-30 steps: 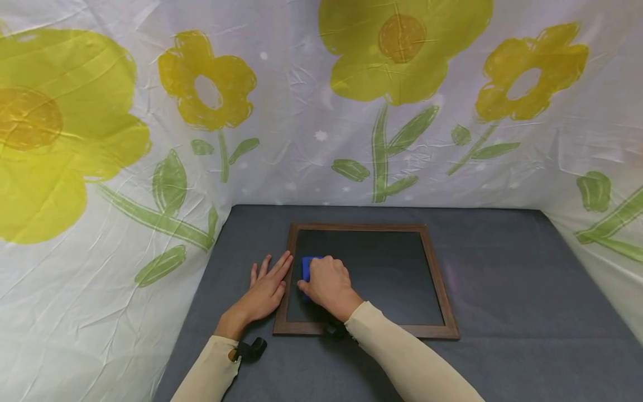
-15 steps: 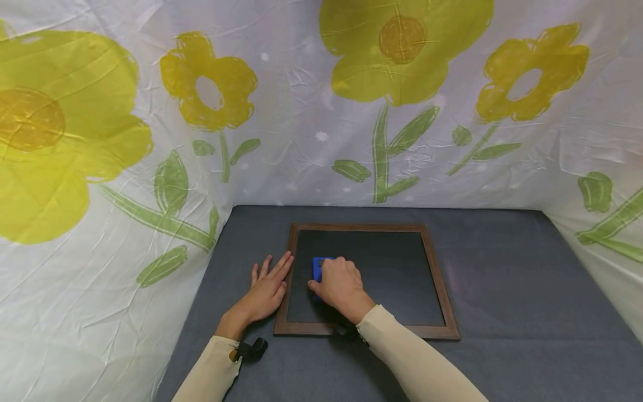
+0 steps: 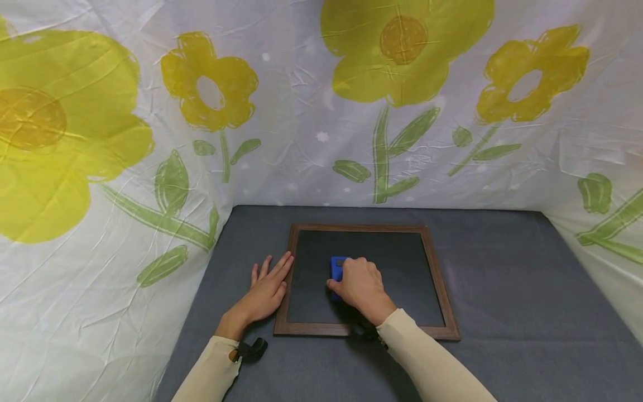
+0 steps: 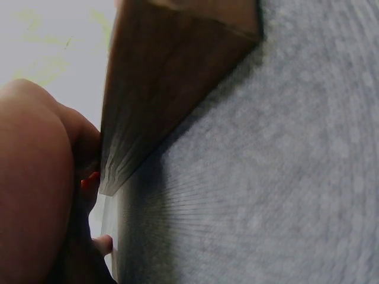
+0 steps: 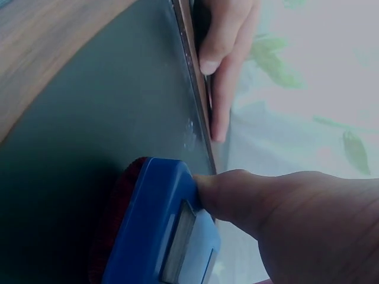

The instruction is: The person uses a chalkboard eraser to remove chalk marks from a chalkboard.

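A small blackboard [image 3: 397, 268] in a brown wooden frame [image 3: 364, 228] lies flat on the table. My right hand [image 3: 363, 285] grips a blue board eraser [image 3: 336, 270] on the board's surface, left of its middle. In the right wrist view the thumb presses the side of the eraser [image 5: 148, 219], whose dark red felt [image 5: 115, 219] faces the board. My left hand [image 3: 265, 289] lies with straight fingers against the frame's left side. Faint whitish marks [image 5: 189, 136] show on the board near that edge. The right hand's fingertips are hidden in the head view.
A dark grey cloth [image 3: 512, 290] covers the table. White curtains [image 3: 291, 139] printed with yellow flowers rise at the back and both sides. A black wrist camera [image 3: 253, 350] sits at the left cuff.
My right hand has slid the eraser to the right across the board, from near the left frame side toward the middle. The left hand stays in place.
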A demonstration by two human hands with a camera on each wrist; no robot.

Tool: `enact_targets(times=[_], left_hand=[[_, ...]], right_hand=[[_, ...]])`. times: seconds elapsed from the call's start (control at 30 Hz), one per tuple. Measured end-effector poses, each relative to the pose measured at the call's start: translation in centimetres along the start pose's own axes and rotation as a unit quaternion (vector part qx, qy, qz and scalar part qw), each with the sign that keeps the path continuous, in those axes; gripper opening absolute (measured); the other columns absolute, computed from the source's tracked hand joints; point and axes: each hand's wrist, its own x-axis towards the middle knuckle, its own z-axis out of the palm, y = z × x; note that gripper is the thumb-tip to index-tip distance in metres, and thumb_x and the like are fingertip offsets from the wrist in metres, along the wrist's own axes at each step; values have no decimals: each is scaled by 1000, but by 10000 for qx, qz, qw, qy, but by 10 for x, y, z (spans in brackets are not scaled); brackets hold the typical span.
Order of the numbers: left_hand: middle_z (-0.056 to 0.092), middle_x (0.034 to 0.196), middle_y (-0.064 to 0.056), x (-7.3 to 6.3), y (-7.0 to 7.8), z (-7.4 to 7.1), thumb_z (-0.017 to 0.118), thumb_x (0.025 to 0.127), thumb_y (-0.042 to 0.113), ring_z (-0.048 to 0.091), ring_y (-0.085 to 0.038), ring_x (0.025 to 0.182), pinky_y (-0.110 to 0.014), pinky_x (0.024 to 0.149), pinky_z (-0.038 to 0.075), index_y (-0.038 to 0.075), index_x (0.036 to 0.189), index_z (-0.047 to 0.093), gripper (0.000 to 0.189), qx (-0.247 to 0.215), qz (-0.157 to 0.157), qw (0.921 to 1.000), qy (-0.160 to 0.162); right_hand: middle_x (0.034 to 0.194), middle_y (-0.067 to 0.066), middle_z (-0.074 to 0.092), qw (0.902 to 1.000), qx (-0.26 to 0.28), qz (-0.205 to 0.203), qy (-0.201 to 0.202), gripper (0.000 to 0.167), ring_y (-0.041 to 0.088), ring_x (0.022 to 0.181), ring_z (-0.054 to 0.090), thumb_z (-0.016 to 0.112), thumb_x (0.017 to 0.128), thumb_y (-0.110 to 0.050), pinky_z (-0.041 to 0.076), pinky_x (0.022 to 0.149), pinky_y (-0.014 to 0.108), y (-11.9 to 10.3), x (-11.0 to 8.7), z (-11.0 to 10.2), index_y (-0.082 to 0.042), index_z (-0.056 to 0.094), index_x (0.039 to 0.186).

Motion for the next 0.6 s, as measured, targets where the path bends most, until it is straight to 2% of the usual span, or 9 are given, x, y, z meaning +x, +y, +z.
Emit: enact_targets(times=[0.23,0.6], left_hand=[[18,185,-8,1,-1,1,45,112,10,6,-56,167,-82,123,-4,8,176,24,67,19,-12,10000,-14],[18,185,-9,1,-1,2,46,112,10,6,-57,166,-83,123,-4,8,176,24,67,4,2,10000,33]], right_hand=[[101,19,77,10000,17,78,38,67,32,77,74,85,91,-57,63,63,44,14,-4,-5,-1,77,126],[99,20,77,9995,24,302,23,68,33,75,74,85,91,-57,62,60,44,39,-7,-12,1,76,124]])
